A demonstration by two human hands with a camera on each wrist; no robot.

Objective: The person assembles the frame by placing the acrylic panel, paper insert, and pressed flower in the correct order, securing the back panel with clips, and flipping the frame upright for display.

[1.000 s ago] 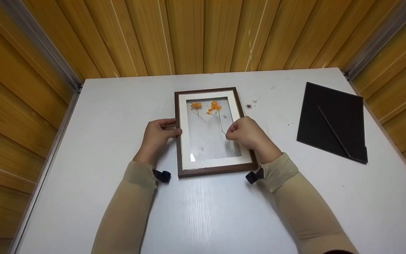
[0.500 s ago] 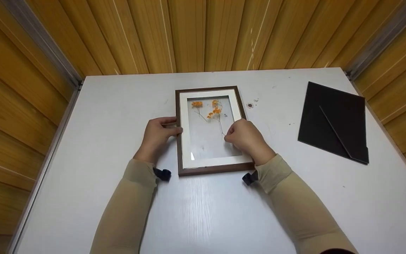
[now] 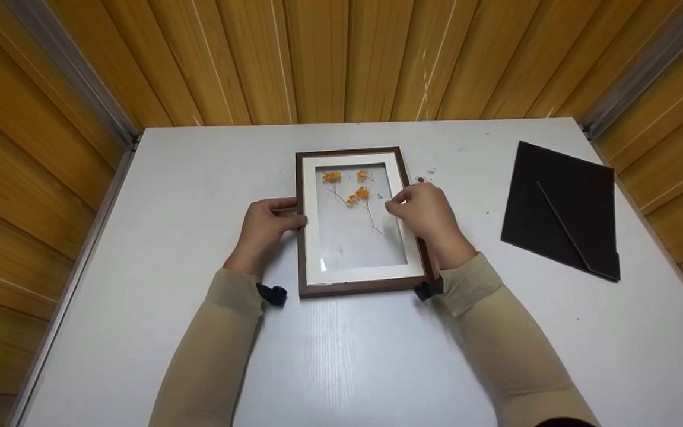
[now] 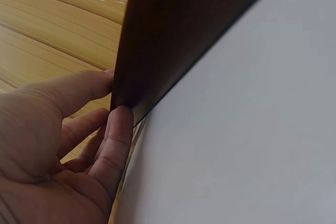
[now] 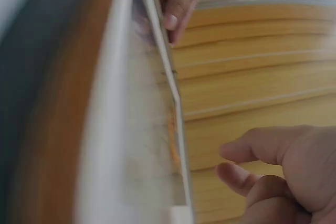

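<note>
A brown picture frame [image 3: 361, 289] with a white mat lies on the white table, its glass window showing dried orange flowers. Two of these, an upper-left flower [image 3: 332, 177] and an upper-right flower [image 3: 364, 175], sit near the top. Below them lies a branched orange flower sprig [image 3: 361, 194], its thin stem running down toward the right. My left hand [image 3: 264, 228] grips the frame's left side between thumb and fingers. Over the right edge hovers my right hand [image 3: 427, 213], holding nothing; the right wrist view shows its thumb and index finger slightly apart.
A black backing board [image 3: 566, 204] with a raised strip lies at the table's right. Wood-patterned walls [image 3: 317, 59] rise behind and at both sides. Small dark marks dot the table beyond the right hand.
The sprig has come down a little from the upper-right flower. My right hand has let go of its stem and moved up and right. The left hand stays in place.
</note>
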